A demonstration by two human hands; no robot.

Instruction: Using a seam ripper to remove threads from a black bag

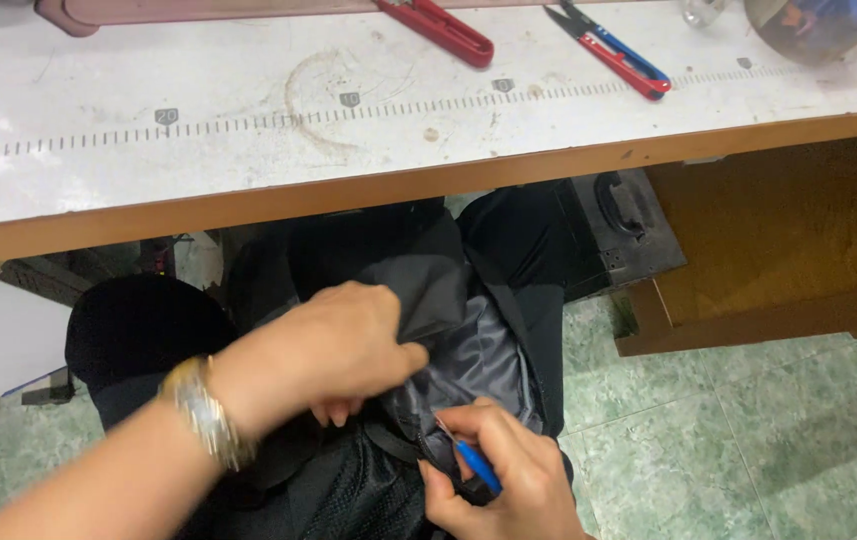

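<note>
Both hands close together on the black bag (428,300): left hand (323,350) pinching fabric just above, right hand (498,480) gripping blue-handled thread snips (473,465) angled up-left toward the seam.

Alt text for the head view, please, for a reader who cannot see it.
Two bare hands work on a black bag with grey lining held below a table edge: the left hand, a wristwatch on its wrist, grips the fabric, and the right hand holds a blue-handled tool at it. On the white worktable above lie red thread snips and a red-and-blue pair.
</note>
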